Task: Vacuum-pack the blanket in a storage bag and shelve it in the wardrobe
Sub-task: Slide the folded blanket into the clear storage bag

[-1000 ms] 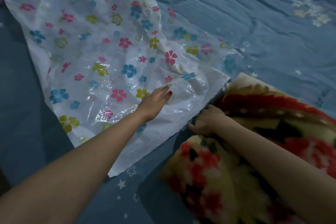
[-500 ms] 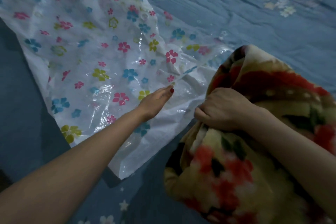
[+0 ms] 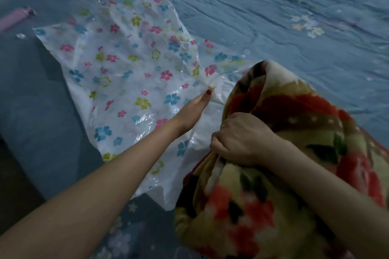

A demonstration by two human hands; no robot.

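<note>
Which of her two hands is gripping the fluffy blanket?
The right hand, curled into a fist around a fold of the red-and-cream blanket. The left hand instead reaches forward and pinches the flowered plastic storage bag.

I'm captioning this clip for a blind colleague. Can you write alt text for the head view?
The right hand grips a bunched red and yellow blanket while the left hand pinches a flower-print plastic storage bag. The bag lies spread on a blue bedsheet.
</note>
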